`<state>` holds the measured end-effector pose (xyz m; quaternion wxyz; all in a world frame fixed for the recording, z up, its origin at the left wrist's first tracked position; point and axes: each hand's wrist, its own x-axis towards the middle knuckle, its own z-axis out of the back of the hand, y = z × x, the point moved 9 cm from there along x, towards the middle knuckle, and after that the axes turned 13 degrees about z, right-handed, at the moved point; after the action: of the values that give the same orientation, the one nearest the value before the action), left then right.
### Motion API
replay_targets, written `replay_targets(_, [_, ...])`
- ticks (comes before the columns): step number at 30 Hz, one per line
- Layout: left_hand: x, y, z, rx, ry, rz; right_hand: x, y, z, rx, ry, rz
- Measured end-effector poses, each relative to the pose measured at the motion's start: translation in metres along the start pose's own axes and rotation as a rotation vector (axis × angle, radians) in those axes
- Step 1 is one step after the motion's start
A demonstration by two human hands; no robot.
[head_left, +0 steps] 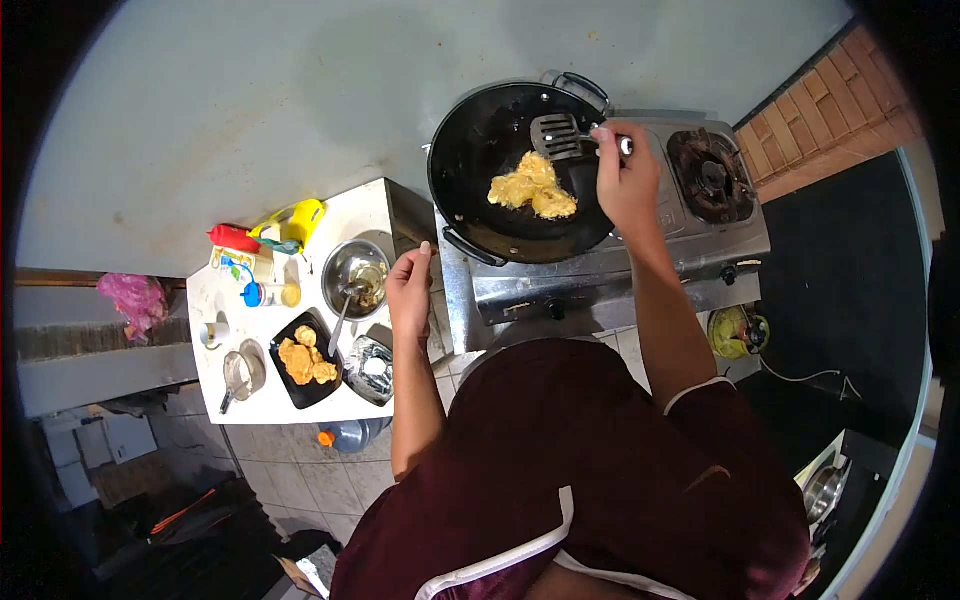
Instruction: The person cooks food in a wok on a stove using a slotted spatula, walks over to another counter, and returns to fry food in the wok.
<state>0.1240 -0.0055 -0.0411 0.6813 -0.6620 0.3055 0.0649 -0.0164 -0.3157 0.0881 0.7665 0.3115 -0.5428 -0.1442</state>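
Observation:
My right hand (628, 180) is closed round the handle of a slotted spatula (556, 137). The spatula's metal head is over the far part of a black wok (465, 135), just beyond some golden battered pieces of food (533, 190) clumped in the oil. Left of the wok, my left hand (408, 290) hangs in the air with its fingers curled in, and nothing shows in it. Nearest to that hand is a steel bowl (332, 272) on the white table, with a spoon (343, 315) resting in it.
The wok stands on a steel gas stove (520, 290); a bare burner (712, 175) is at its right. On the white table (215, 385) are a black plate (283, 385) of fried pieces, a floury tray (372, 368), a small saucepan (240, 375) and a red bottle (233, 237).

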Motion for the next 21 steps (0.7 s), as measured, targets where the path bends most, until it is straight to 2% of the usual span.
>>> replay_targets(3, [-0.002,-0.002,-0.002,0.035,0.005,0.036,-0.006,-0.005,-0.005,0.037,0.020,0.099])
replay_targets(14, [-0.003,0.004,-0.007,0.060,0.029,0.057,-0.008,0.011,0.027,0.030,-0.018,-0.012])
replay_targets(17, [-0.002,0.000,-0.009,0.041,0.013,0.057,-0.016,0.021,0.030,0.153,-0.048,-0.090])
replay_targets(21, [-0.001,0.000,-0.010,0.014,0.015,0.041,-0.030,0.022,0.021,0.112,0.079,-0.112])
